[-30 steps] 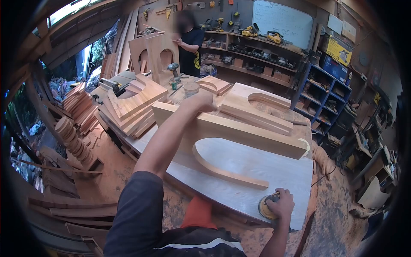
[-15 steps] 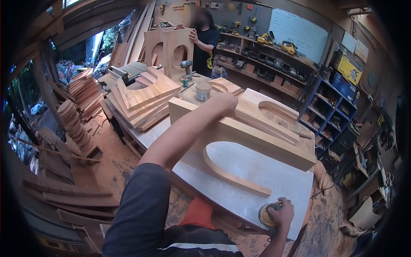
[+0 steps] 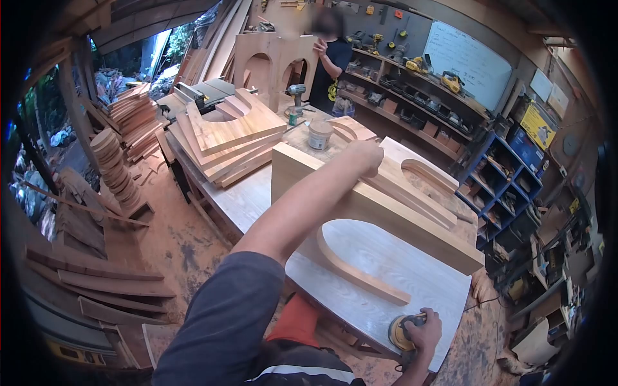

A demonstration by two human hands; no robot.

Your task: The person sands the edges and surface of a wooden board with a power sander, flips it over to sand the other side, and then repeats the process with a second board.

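Note:
A wooden panel (image 3: 418, 225) with an arched cutout stands on its edge across the pale worktop (image 3: 309, 273). My left hand (image 3: 364, 157) is closed over the panel's top edge, its fingertips hidden on the far side. Near the worktop's front right corner, my right hand (image 3: 425, 329) is wrapped around a yellow and black power sander (image 3: 400, 332). The sander rests on the worktop in front of the panel, apart from it. Behind the panel lie more cut wooden pieces (image 3: 412, 193), one with a rounded opening.
Several arched panels (image 3: 225, 138) are stacked at the left of the bench. A tub (image 3: 319, 135) and a cordless drill (image 3: 296, 93) stand farther back. Beyond them a person (image 3: 331, 58) holds upright arched panels (image 3: 273, 64). Blue shelving (image 3: 499, 180) stands at the right.
The view has swung slightly, moving most of the scene rightward. My left hand still grips the panel and my right hand still holds the sander. The other person's one hand has shifted on the upright panels.

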